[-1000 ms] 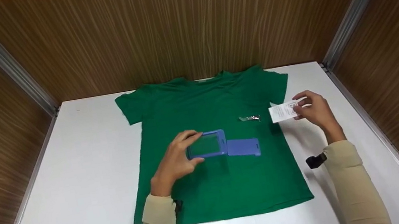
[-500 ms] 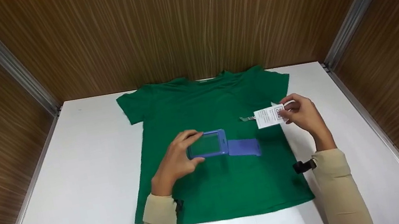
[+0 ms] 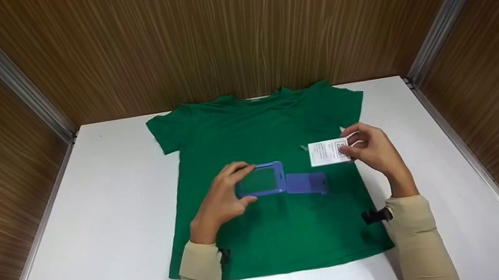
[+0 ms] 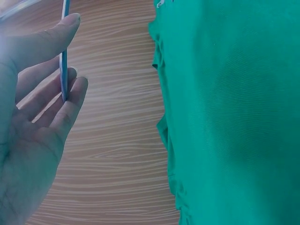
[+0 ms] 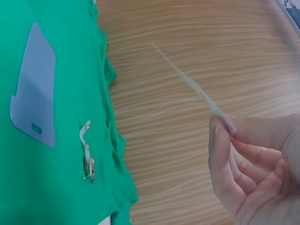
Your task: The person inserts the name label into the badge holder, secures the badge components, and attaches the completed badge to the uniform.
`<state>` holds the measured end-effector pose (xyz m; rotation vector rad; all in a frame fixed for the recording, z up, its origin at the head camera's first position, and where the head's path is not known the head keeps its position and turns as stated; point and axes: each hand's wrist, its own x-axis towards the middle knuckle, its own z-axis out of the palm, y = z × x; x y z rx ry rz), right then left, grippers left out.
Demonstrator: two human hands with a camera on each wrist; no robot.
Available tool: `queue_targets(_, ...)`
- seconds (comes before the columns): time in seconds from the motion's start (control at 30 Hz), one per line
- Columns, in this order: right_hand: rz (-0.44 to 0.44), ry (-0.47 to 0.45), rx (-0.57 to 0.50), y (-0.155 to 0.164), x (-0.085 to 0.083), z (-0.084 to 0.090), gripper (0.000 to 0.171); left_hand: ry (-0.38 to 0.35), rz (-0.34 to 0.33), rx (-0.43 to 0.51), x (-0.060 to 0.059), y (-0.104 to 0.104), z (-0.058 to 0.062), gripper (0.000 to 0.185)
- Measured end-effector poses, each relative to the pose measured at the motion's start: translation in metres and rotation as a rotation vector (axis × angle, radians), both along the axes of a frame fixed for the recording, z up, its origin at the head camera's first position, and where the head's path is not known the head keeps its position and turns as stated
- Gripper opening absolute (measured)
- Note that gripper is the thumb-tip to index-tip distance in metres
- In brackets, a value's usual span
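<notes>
My left hand (image 3: pixel 220 199) grips a blue-purple ID badge holder (image 3: pixel 279 177) by its long edges, thumb below and fingers above. Its cover flap (image 3: pixel 306 183) hangs open to the right. Edge-on, the holder (image 4: pixel 64 70) appears as a thin strip between thumb and fingers in the left wrist view. A white printed card (image 3: pixel 323 153) is pinched by one end in my right hand (image 3: pixel 373 149), just above and right of the flap. Behind the card, a badge clip with a clear strap (image 5: pixel 89 159) lies on the shirt, mostly hidden in the head view.
A green T-shirt (image 3: pixel 266 238) lies spread on the white table (image 3: pixel 114 208) under both hands, its collar toward the back. Wood-grain panels (image 3: pixel 231 31) with metal corner rails enclose the table at the back and sides.
My right hand has brought the card leftward from beyond the shirt's right edge to over the shirt, covering most of the clip. My left hand and the badge holder have stayed nearly still.
</notes>
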<state>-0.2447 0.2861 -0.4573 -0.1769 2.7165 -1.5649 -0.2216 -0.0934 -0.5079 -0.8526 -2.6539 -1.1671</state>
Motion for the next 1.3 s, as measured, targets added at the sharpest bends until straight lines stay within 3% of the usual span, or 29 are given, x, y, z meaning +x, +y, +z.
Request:
queue_targets(0.23,0.052,0.046,-0.002,-0.014,0.004,0.0,0.032,0.016,0.008,-0.009,-0.001,0.001,0.001,0.065)
queue_targets(0.63,0.059,0.086,0.038,-0.04,0.017,0.004,0.03,0.001,0.011,-0.012,0.0,0.003,0.001,0.066)
queue_targets(1.3,0.164,0.152,-0.013,-0.074,0.022,-0.01,0.022,0.0,0.034,-0.025,0.003,0.008,0.0,0.067)
